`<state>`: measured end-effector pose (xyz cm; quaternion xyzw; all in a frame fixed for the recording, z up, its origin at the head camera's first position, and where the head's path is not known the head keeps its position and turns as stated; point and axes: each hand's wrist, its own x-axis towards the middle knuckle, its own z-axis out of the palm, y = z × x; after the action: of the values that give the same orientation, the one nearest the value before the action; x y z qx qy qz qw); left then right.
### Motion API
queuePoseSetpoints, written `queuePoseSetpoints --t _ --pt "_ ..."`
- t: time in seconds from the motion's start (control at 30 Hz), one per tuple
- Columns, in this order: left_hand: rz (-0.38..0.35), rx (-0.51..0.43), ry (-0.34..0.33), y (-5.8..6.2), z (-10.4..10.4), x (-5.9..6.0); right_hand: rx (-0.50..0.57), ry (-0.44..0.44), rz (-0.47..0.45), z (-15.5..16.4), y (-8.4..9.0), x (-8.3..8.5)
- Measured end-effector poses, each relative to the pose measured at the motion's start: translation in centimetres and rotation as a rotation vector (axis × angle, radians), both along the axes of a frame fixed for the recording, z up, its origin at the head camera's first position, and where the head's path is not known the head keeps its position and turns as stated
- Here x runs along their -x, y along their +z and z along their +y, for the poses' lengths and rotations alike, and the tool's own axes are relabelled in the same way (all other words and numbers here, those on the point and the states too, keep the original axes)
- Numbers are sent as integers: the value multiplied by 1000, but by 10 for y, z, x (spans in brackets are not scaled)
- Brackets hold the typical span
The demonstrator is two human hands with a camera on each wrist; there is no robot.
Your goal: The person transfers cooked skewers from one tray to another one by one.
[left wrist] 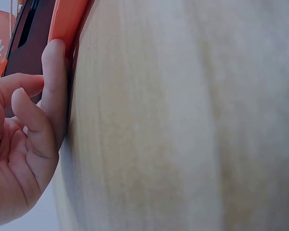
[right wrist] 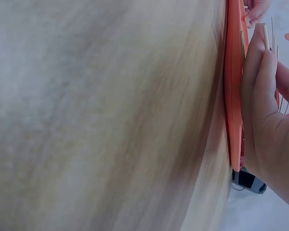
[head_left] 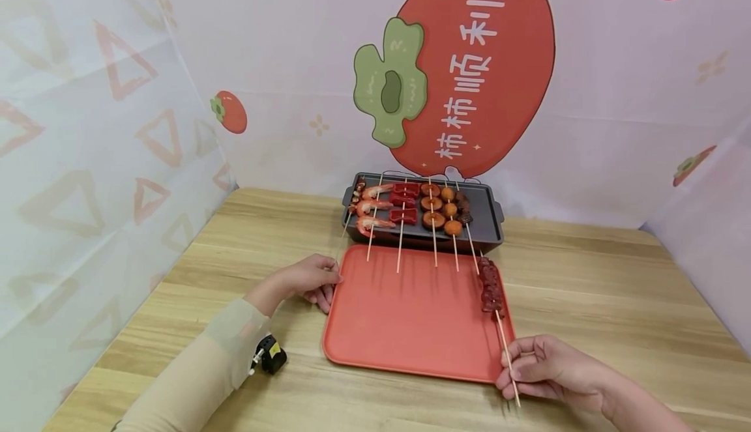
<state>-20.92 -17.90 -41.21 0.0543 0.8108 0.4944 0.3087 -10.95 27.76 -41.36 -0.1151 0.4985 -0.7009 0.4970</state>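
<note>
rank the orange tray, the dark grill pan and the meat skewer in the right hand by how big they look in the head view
1. orange tray, clearly largest.
2. dark grill pan; it sits farther from the camera, so its real size may be closer to the tray's.
3. meat skewer, long but very thin, pinched by the right hand.

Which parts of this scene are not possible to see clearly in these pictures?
- Head view: the fingertips of the left hand are hidden behind the rim of the red tray.
- Right wrist view: the right hand covers most of the skewer; its meat is out of frame.
- Left wrist view: the grill pan is cut off by the edge, and its food is unseen.
- Head view: the food on the grill pan is too small to identify.
</note>
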Motion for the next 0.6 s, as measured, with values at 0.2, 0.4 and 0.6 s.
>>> queuePoseSetpoints --t 0.2,0.4,0.6 --pt "-8 -6 -15 1 1 0 -19 -9 13 -2 -2 2" --pt "-1 -8 -16 1 1 0 -13 -25 18 -4 -4 3" --pt "2 4 -13 0 1 1 11 -37 5 -5 -5 3"
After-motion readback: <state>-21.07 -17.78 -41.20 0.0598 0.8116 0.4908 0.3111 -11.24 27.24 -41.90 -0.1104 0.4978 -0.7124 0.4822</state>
